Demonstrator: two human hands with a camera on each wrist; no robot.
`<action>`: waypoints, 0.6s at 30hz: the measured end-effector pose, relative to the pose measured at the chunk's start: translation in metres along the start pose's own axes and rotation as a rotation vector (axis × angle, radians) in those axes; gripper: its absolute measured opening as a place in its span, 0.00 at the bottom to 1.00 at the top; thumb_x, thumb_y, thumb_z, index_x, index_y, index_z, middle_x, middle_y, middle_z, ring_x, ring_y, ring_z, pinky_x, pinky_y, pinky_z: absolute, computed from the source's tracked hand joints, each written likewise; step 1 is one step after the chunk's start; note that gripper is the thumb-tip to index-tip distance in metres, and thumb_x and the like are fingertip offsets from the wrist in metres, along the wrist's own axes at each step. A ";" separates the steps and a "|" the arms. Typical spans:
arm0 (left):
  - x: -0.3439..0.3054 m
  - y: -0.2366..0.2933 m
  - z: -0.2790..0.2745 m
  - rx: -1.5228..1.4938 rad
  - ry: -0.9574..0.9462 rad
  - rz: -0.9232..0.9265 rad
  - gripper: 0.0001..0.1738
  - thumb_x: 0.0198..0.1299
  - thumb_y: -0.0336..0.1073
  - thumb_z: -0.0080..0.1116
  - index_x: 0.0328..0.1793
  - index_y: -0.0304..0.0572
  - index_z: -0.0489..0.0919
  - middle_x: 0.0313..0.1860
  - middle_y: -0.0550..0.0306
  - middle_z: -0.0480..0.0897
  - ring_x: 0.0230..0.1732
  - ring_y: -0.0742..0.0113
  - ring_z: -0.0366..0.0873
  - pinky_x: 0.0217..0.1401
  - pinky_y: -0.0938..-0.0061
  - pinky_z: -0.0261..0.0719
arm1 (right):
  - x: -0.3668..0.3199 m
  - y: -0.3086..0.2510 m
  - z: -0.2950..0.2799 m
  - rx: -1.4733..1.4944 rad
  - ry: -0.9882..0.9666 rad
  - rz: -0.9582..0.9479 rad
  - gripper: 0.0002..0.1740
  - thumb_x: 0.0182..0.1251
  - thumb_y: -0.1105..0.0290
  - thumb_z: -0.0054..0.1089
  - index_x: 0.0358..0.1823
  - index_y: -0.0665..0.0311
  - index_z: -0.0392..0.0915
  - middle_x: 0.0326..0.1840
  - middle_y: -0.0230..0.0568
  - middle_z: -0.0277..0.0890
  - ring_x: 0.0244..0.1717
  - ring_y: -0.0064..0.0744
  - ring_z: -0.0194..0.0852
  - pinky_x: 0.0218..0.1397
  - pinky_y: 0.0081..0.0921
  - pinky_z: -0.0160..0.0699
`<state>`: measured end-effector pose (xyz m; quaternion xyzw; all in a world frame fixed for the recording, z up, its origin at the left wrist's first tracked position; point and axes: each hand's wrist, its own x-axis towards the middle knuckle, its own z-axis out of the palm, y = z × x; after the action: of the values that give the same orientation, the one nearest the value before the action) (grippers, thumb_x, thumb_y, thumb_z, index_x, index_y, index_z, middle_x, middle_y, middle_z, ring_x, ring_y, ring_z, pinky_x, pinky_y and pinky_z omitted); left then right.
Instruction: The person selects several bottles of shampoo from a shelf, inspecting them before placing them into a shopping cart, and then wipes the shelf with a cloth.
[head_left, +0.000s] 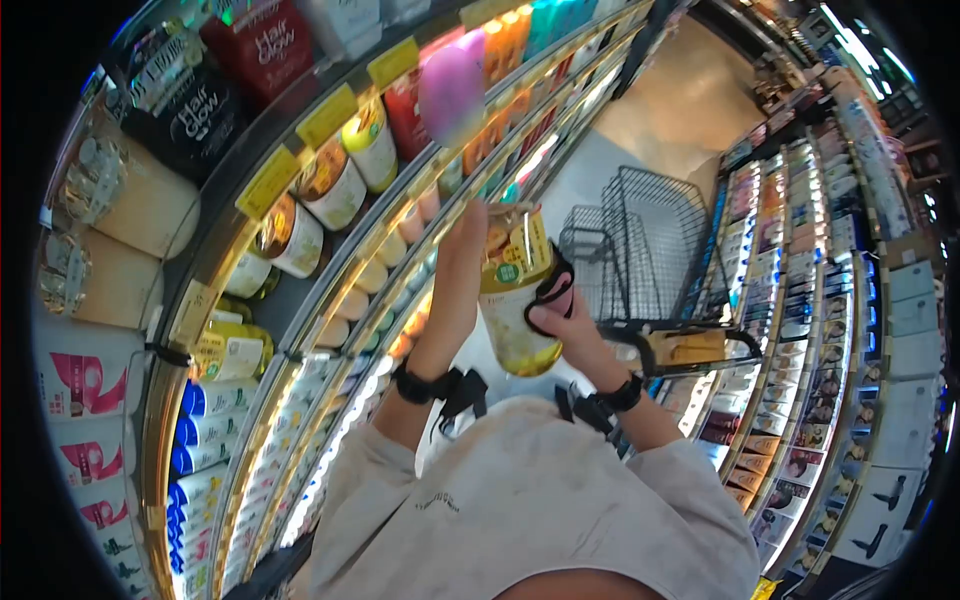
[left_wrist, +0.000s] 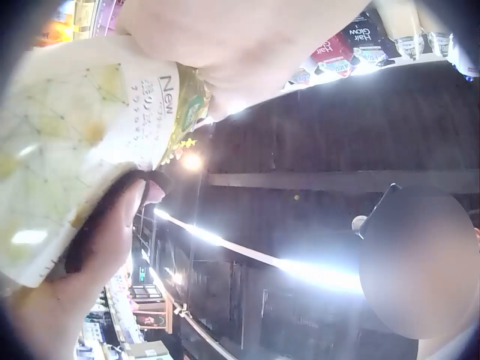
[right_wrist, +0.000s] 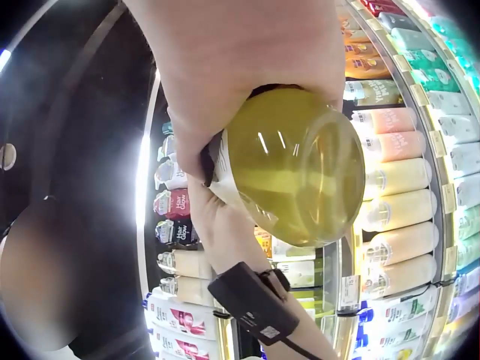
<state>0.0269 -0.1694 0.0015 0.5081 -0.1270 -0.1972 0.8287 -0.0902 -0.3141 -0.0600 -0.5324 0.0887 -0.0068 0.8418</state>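
Note:
Both hands are on a clear bottle of yellow liquid point(head_left: 515, 300) with a pale printed label, held in front of the body. My left hand point(head_left: 462, 255) grips its top end; in the head view those fingers are mostly hidden behind it. Lower down, my right hand point(head_left: 568, 312), with a black band across it, wraps the bottle's side with the thumb on the front. From the left wrist, the label point(left_wrist: 82, 142) shows close up, with a gold upper part. The right wrist view looks onto the bottle's rounded base point(right_wrist: 300, 169), with my left hand point(right_wrist: 225, 229) beyond it.
A shelf of hair-care bottles point(head_left: 360, 150) runs along the left, including similar yellow bottles point(head_left: 235, 350). Past my right hand stands a wire shopping cart point(head_left: 650, 240) with a handle point(head_left: 700, 345). More stocked shelves point(head_left: 790, 330) line the aisle's right side.

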 end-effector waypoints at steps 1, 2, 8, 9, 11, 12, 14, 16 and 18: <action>0.000 -0.007 0.001 -0.032 0.007 0.062 0.28 0.71 0.46 0.61 0.65 0.29 0.73 0.55 0.48 0.81 0.56 0.68 0.80 0.57 0.75 0.78 | -0.003 0.001 0.001 0.067 0.024 -0.010 0.27 0.64 0.69 0.71 0.62 0.68 0.73 0.56 0.36 0.80 0.55 0.24 0.78 0.61 0.26 0.76; -0.007 -0.009 0.009 0.046 -0.026 0.105 0.30 0.68 0.44 0.64 0.68 0.30 0.70 0.58 0.47 0.79 0.58 0.67 0.78 0.60 0.73 0.76 | -0.004 0.000 0.001 0.130 0.045 -0.023 0.27 0.65 0.68 0.70 0.63 0.68 0.72 0.56 0.36 0.80 0.55 0.24 0.78 0.62 0.25 0.76; -0.026 -0.035 0.042 0.268 -0.036 0.294 0.48 0.52 0.32 0.76 0.76 0.34 0.59 0.63 0.48 0.76 0.62 0.63 0.76 0.65 0.67 0.76 | -0.008 -0.026 0.003 -0.082 0.193 -0.335 0.23 0.73 0.65 0.63 0.64 0.67 0.70 0.59 0.34 0.75 0.58 0.21 0.72 0.65 0.24 0.71; -0.028 -0.030 0.044 0.180 -0.070 0.229 0.47 0.52 0.32 0.76 0.75 0.34 0.60 0.62 0.48 0.77 0.61 0.64 0.77 0.64 0.67 0.77 | -0.001 0.007 -0.027 -0.025 0.258 -0.322 0.24 0.75 0.63 0.61 0.66 0.66 0.68 0.62 0.35 0.72 0.62 0.20 0.67 0.68 0.24 0.67; -0.032 -0.026 0.054 0.107 -0.140 0.133 0.46 0.53 0.32 0.75 0.75 0.34 0.61 0.60 0.50 0.78 0.60 0.65 0.77 0.62 0.67 0.78 | -0.011 -0.011 -0.027 0.026 0.308 -0.334 0.24 0.76 0.63 0.60 0.67 0.64 0.66 0.63 0.35 0.70 0.64 0.21 0.65 0.70 0.25 0.64; -0.036 -0.027 0.061 0.121 -0.172 0.106 0.45 0.54 0.33 0.75 0.74 0.35 0.61 0.59 0.51 0.78 0.59 0.65 0.78 0.61 0.67 0.78 | -0.019 -0.021 -0.025 0.056 0.333 -0.331 0.25 0.76 0.62 0.59 0.68 0.63 0.66 0.63 0.35 0.69 0.65 0.21 0.64 0.70 0.26 0.63; -0.041 -0.035 0.076 0.160 -0.225 0.070 0.42 0.57 0.34 0.73 0.74 0.36 0.62 0.59 0.52 0.79 0.57 0.66 0.79 0.59 0.68 0.79 | -0.038 -0.039 -0.029 -0.059 0.309 -0.443 0.23 0.76 0.66 0.59 0.67 0.63 0.65 0.62 0.35 0.69 0.64 0.23 0.65 0.70 0.27 0.65; -0.041 -0.049 0.094 0.215 -0.272 0.059 0.39 0.60 0.36 0.72 0.73 0.37 0.62 0.59 0.54 0.79 0.56 0.67 0.79 0.58 0.69 0.79 | -0.060 -0.060 -0.043 -0.292 0.262 -0.570 0.23 0.75 0.68 0.60 0.67 0.63 0.65 0.62 0.35 0.69 0.63 0.24 0.66 0.69 0.27 0.66; -0.042 -0.075 0.114 0.108 -0.306 -0.021 0.37 0.63 0.37 0.69 0.73 0.37 0.63 0.57 0.55 0.80 0.54 0.68 0.80 0.57 0.69 0.80 | -0.079 -0.086 -0.056 -0.219 0.272 -0.457 0.26 0.74 0.69 0.61 0.68 0.63 0.63 0.63 0.36 0.69 0.63 0.25 0.69 0.67 0.27 0.70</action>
<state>-0.0720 -0.2711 -0.0147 0.5173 -0.2571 -0.2740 0.7689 -0.1698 -0.3927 0.0048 -0.6206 0.0787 -0.2584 0.7361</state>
